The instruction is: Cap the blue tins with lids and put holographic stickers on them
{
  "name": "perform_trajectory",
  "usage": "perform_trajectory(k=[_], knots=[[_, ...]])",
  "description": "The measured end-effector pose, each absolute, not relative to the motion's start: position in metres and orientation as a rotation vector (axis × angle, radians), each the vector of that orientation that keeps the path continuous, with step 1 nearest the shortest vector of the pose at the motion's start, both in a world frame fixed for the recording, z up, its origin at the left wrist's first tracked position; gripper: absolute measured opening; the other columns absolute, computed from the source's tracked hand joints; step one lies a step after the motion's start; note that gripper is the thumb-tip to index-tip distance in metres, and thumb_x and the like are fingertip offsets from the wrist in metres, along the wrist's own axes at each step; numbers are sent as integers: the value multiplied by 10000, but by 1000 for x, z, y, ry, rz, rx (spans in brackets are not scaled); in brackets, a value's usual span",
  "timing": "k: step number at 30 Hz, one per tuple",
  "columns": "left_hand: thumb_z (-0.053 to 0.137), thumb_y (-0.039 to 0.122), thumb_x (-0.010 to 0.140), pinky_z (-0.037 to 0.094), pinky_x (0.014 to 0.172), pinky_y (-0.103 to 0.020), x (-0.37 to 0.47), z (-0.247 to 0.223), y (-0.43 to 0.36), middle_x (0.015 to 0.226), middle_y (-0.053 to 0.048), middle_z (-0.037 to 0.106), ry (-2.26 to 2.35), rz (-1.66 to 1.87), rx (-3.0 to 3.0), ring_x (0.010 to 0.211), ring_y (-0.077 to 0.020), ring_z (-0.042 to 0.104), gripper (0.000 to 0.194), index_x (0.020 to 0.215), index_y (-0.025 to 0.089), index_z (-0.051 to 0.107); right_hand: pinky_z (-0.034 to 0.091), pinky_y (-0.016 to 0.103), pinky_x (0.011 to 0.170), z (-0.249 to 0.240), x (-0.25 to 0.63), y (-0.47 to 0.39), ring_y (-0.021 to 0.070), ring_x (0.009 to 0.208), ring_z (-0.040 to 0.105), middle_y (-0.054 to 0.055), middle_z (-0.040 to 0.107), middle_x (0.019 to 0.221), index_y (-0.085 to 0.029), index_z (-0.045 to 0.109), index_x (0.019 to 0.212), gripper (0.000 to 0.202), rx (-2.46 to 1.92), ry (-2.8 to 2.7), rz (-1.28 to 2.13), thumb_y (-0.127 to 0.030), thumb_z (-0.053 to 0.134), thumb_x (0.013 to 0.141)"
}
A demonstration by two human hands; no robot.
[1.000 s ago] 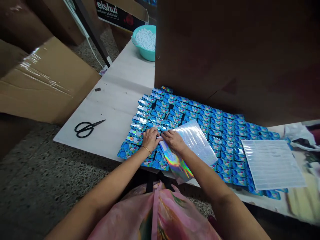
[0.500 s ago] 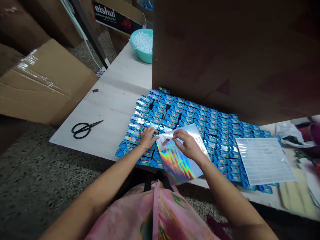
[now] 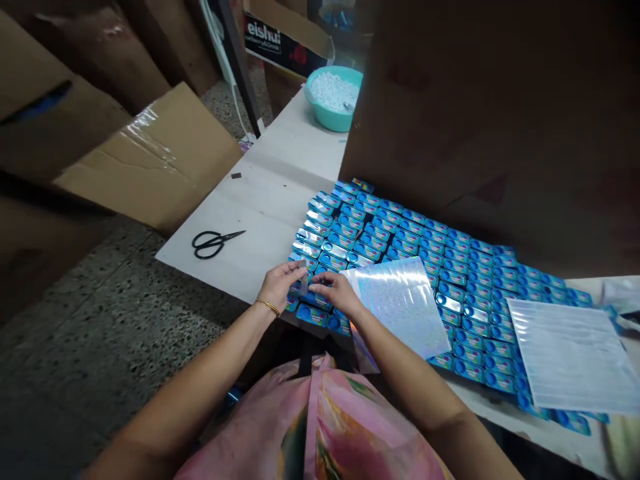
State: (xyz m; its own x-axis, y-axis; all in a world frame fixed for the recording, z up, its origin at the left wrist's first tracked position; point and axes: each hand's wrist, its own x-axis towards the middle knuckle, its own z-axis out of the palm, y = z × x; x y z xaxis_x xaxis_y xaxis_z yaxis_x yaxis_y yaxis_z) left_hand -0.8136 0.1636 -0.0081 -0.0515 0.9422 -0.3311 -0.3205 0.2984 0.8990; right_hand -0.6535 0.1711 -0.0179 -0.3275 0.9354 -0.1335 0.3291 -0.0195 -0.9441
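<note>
A small see-through sticker strip [image 3: 303, 283] is held upright just above the blue tins. My left hand [image 3: 278, 285], with a gold bangle at the wrist, pinches its upper left side. From the right, my right hand [image 3: 336, 291] has its thumb and forefinger closed at the strip's edge; the exact contact is hard to see. Under and around both hands lie rows of small flat blue printed tins [image 3: 453, 277]. A shiny holographic sheet [image 3: 403, 310] rests on the tins beside my right forearm, partly covered by that arm.
On the white table [image 3: 267, 193] lie black scissors [image 3: 210, 245] at the left. A turquoise bowl [image 3: 330, 119] of white pellets stands at the back. A large cardboard box [image 3: 480, 133] walls off the far side. A whitish striped sheet [image 3: 570, 353] covers tins at right.
My right hand has moved left off the holographic sheet with the strip, up to my left hand. My left hand now grips the strip too. The view has shifted left.
</note>
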Motion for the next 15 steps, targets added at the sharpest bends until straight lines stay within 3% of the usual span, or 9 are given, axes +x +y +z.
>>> perform_trajectory(k=[3, 9, 15], knots=[[747, 280, 541, 326, 473, -190, -838, -17, 156, 655, -10, 617, 1236, 1203, 517, 524, -64, 495, 298, 783, 127, 660, 390, 231, 613, -37, -680, 165, 113, 626, 505, -9, 580, 655, -153, 627, 709, 249, -1298, -1610, 1531, -400, 599, 695], [766, 288, 512, 309, 460, -183, -862, -22, 143, 680, -20, 621, 1284, 1257, 375, 550, -63, 505, 313, 753, 123, 653, 361, 203, 554, -33, -707, 161, 98, 622, 483, -5, 585, 746, -177, 618, 865, 349, -1298, -1481, 1644, -476, 470, 763], [743, 352, 532, 319, 473, -201, -871, -26, 143, 636, -23, 612, 1306, 1277, 400, 560, -86, 515, 326, 741, 126, 635, 338, 192, 530, -47, -724, 157, 75, 536, 434, -37, 510, 579, -151, 587, 676, 273, -1303, -1695, 1601, -418, 549, 717]])
